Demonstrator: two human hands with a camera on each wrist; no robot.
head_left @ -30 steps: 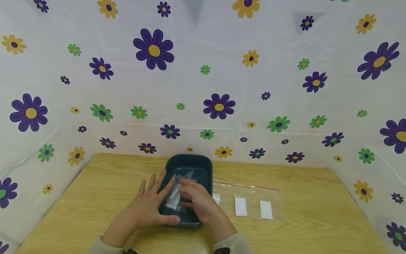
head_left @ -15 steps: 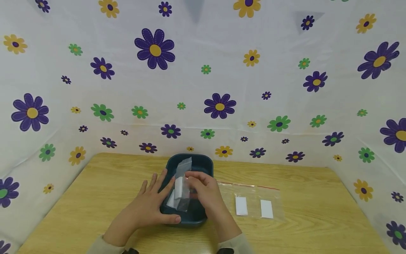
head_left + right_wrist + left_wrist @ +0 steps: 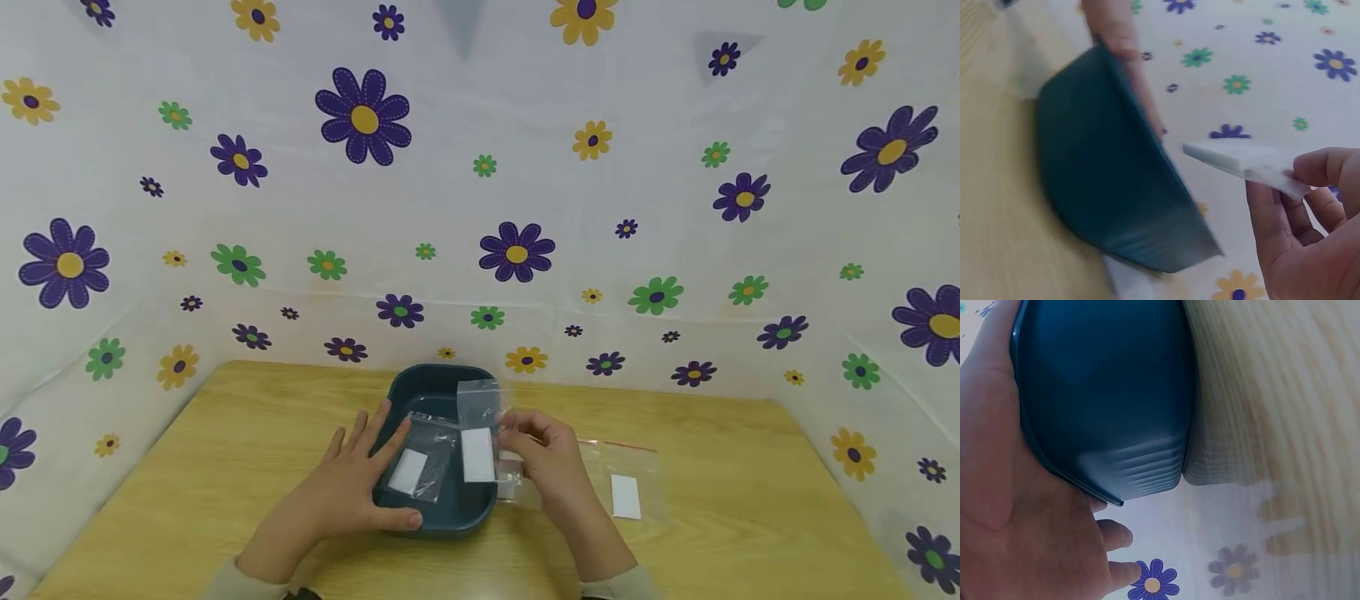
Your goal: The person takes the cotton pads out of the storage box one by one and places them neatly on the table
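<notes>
A dark blue plastic bin [image 3: 461, 512] stands on the wooden table. My left hand [image 3: 337, 487] lies with spread, fairly straight fingers along its left rim, thumb at the near end. Between thumb and fingers, my right hand [image 3: 551, 462] pinches the edge of a clear zip bag [image 3: 477, 454] with a flat white block inside. That bag is above the bin's right rim; the right wrist view shows the white block [image 3: 1232, 155] held level, apart from the bin. Another zip bag with a white block [image 3: 408, 472] lies inside the bin.
Right of the bin, red-edged zip bags lie in a row on the table, partly hidden by my right hand; the rightmost holds a white block [image 3: 626, 497]. A white cloth with printed flowers [image 3: 517, 167] hangs behind and on both sides.
My right hand has lifted one bagged block out of the bin and moved right, over the rim and the row of bags. My left hand stays at the rim.
</notes>
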